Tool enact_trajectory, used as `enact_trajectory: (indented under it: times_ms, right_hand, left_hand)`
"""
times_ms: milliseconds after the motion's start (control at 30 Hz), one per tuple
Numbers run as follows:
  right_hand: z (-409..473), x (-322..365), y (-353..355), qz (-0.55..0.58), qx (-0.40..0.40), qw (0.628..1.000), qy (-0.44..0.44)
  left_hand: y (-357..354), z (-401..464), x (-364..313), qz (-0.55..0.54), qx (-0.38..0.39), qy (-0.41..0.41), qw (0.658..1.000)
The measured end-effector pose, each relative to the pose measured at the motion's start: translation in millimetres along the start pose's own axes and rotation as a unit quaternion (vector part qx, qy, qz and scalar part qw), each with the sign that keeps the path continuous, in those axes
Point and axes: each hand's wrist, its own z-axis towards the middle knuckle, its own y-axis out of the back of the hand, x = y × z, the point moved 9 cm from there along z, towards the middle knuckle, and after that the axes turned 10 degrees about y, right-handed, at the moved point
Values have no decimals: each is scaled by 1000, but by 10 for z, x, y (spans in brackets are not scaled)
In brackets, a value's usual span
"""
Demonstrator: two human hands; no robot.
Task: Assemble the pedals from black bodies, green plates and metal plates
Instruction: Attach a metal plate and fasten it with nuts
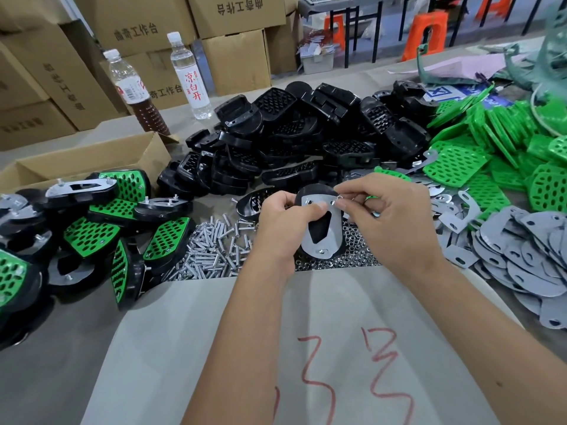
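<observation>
Left hand (283, 217) grips a pedal (319, 228) held up over the table (61, 378), thumb pressed on the metal plate (333, 237) that sits on its black body; plate side faces the camera. Right hand (389, 210) pinches a small nut (338, 199) btwn thumb & forefinger at the plate's top right corner, touching the plate. A screw end shows at the plate's bottom tip.

Directly under the hands: pile of screws (211, 250) at left, pile of nuts (337, 259) just beside it at right. Behind the hands, a big heap of black bodies (306, 133). Right of that, heap of green plates (491, 139), perforated. Loose metal plates (527, 259) spread at the near right, w/ small metal brackets (460, 210) btwn them and the hands.

Left side: finished pedals (101, 228) piled up, green faces & metal backs mixed, next to an open cardboard box (92, 161). Two bottles (187, 75) stand at the table's far edge, one clear, one w/ brown liquid low down. Grey sheet (306, 348) w/ red scrawl lies under the forearms. Cartons (138, 29) stacked behind the table.
</observation>
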Motion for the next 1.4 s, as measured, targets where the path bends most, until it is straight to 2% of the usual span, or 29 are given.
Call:
enact_trajectory:
  times_ms: [400, 1400]
  right_hand:
    - [-13, -108, -63, 91, 16, 994, -61]
    - [-20, -94, -57, 124, 9, 991, -46]
  left_hand:
    - [-32, 9, 11, 5, 9, -9, 1000]
    - [-63, 14, 18, -21, 51, -15, 998]
